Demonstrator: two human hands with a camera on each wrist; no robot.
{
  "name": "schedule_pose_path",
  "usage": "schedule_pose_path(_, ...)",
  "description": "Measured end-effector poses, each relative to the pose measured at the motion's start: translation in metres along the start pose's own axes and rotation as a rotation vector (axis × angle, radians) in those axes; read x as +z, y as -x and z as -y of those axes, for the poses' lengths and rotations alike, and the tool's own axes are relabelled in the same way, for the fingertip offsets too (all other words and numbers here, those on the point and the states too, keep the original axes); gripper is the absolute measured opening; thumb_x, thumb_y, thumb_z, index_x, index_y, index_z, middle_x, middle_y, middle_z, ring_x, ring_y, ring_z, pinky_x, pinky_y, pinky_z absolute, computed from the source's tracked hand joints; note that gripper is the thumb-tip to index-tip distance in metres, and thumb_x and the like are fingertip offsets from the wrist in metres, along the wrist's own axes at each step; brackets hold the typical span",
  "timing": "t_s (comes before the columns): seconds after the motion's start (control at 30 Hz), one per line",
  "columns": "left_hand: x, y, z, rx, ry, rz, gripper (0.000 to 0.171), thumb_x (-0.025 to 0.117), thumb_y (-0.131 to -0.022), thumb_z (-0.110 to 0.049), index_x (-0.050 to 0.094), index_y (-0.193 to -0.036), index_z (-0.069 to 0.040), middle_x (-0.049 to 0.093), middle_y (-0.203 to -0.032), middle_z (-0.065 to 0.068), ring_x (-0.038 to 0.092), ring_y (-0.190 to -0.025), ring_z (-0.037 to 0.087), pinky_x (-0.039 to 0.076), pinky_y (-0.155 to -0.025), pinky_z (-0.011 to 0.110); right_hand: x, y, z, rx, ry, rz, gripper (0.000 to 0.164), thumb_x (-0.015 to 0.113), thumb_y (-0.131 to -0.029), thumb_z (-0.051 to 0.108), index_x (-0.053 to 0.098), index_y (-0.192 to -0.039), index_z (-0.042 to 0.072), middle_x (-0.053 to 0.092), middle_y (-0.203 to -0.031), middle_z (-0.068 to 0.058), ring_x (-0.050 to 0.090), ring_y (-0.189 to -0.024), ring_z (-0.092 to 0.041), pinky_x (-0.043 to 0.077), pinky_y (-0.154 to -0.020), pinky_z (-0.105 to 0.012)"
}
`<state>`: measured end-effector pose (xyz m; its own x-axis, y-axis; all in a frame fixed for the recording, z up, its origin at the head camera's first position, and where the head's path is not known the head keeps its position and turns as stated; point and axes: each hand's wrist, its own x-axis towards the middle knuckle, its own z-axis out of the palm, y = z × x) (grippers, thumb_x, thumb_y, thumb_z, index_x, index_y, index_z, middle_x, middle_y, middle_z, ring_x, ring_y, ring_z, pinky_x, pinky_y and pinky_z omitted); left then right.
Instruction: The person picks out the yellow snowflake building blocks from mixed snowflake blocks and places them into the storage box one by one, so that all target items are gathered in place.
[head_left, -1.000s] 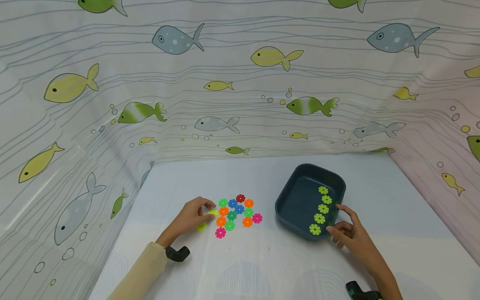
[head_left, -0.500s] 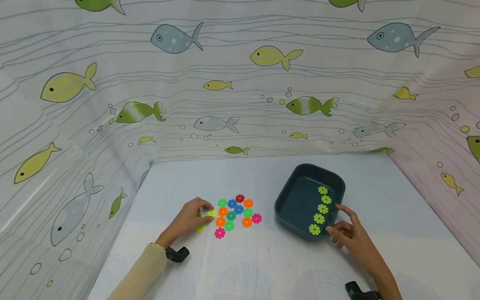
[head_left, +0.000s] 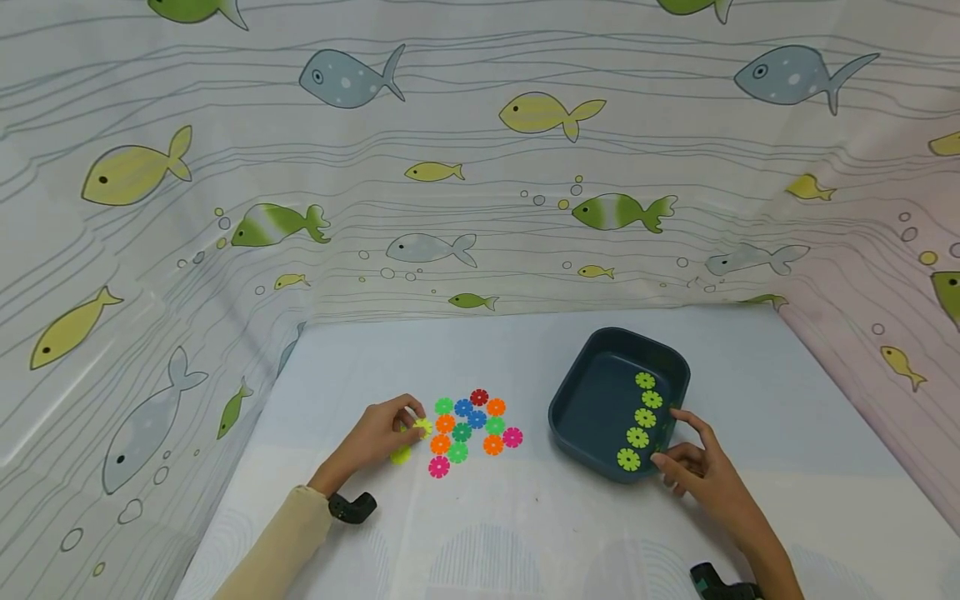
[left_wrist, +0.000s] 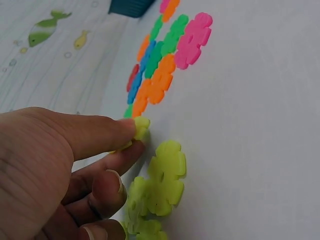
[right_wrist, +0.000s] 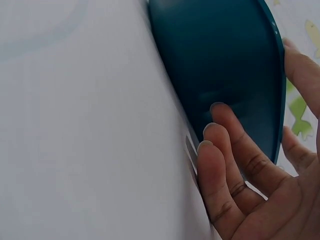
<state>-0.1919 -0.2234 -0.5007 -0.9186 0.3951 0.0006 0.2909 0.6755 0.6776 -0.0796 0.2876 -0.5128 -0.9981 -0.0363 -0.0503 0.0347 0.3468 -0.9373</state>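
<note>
In the head view my left hand (head_left: 381,429) is at the left edge of a group of flower-shaped plastic discs. Its thumb and index finger pinch a yellow-green flower disc (left_wrist: 142,128), partly hidden by the fingertips. Below those fingers, in the left wrist view, more yellow-green discs (left_wrist: 168,177) lie close together, some overlapping. My right hand (head_left: 697,467) grips the right side of a dark blue tray (head_left: 581,454). Several fingers press its outer wall in the right wrist view, while others reach over the rim. Inside the tray, yellow-green discs (head_left: 646,418) form a row along the right side.
Orange, green, blue, red and pink discs (head_left: 462,432) lie flat on the white table (head_left: 517,533) between the left hand and the tray. A fish-patterned sheet (head_left: 420,83) hangs around the back and sides. Black wrist devices (head_left: 352,507) are on both wrists.
The left hand has barely moved, and more of the yellow-green disc shows at its fingertips than a second ago. The right hand and tray stay put.
</note>
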Motion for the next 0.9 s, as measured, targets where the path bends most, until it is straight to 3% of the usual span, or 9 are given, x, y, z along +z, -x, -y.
schedule_pose_path(0.5, -0.004, -0.005, -0.014, -0.015, 0.012, 0.001, 0.016, 0.078, -0.093, -0.021, 0.073, -0.108, -0.018, 0.07, -0.091, -0.006, 0.057, -0.072, 0.016, 0.047, -0.06, 0.027, 0.0, 0.001, -0.001, -0.005, -0.003, 0.0, 0.081, 0.07, -0.1, 0.026, 0.016, -0.161, 0.021, 0.07, -0.101, -0.017, 0.067, -0.078, -0.027, 0.056, -0.063, -0.037)
schedule_pose_path(0.9, -0.002, -0.013, -0.03, 0.056, 0.008, 0.014, 0.02, 0.077, -0.094, -0.02, 0.073, -0.113, -0.017, 0.071, -0.095, -0.005, 0.056, -0.069, 0.015, 0.046, -0.058, 0.025, -0.001, 0.003, -0.001, -0.025, -0.003, 0.0, 0.08, 0.069, -0.101, 0.026, 0.017, -0.161, 0.022, 0.069, -0.099, -0.016, 0.067, -0.078, -0.027, 0.056, -0.064, -0.037)
